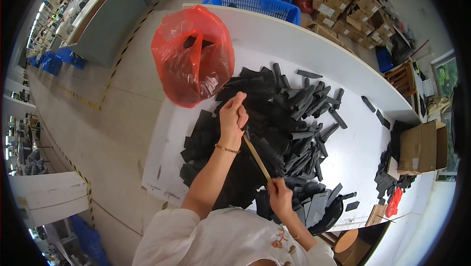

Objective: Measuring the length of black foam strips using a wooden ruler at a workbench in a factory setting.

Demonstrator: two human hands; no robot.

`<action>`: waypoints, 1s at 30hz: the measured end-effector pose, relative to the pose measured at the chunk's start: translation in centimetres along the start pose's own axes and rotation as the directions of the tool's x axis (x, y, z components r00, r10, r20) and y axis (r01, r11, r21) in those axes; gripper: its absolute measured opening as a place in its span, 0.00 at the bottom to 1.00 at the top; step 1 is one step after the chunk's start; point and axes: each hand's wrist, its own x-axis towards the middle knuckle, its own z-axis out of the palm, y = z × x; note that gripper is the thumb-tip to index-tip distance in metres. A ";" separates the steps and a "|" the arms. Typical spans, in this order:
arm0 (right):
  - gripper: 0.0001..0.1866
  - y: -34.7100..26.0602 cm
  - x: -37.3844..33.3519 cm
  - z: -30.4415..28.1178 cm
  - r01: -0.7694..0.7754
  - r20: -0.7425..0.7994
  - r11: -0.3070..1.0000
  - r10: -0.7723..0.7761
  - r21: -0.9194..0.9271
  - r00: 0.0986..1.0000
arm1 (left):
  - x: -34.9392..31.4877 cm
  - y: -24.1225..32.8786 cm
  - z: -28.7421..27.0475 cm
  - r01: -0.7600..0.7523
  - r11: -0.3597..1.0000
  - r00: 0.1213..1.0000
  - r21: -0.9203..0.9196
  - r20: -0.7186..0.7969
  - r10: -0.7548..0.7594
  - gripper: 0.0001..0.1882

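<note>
My right hand [280,198] is closed around the lower end of a thin, light wooden stick [257,158], which slants up toward the left. My left hand [233,114] is closed, fingers curled together, near the stick's far end. A small dark bit shows below that fist, around the stick's tip, and looks like part of a black piece; most of it is hidden by the hand. Both hands are above a big heap of black pieces [306,101], some flat, some folded or tube-like, on a white table [351,141].
A red plastic bag [191,60] stands at the table's far left. Behind the raised white back panel [343,52] are a blue crate [245,3] and stacked cardboard boxes [343,6]. At the right are an open carton [417,147] and a small red bag [394,203].
</note>
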 end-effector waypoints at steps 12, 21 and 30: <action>0.02 -4.0 9.0 -0.3 0.288 -0.400 0.925 -0.173 0.247 0.900 | -4.8 -5.9 2.8 0.204 0.967 0.977 -0.151 -0.027 -0.210 0.13; 0.02 -3.5 12.7 -4.7 0.410 -0.250 0.910 -0.383 0.063 0.889 | -3.6 -2.7 2.3 -0.403 0.601 0.590 0.690 0.698 -0.406 0.14; 0.05 -5.1 19.6 -6.6 0.377 -0.651 0.808 0.010 0.453 0.759 | -5.8 -6.3 4.3 0.092 0.832 0.721 0.547 0.540 -0.435 0.17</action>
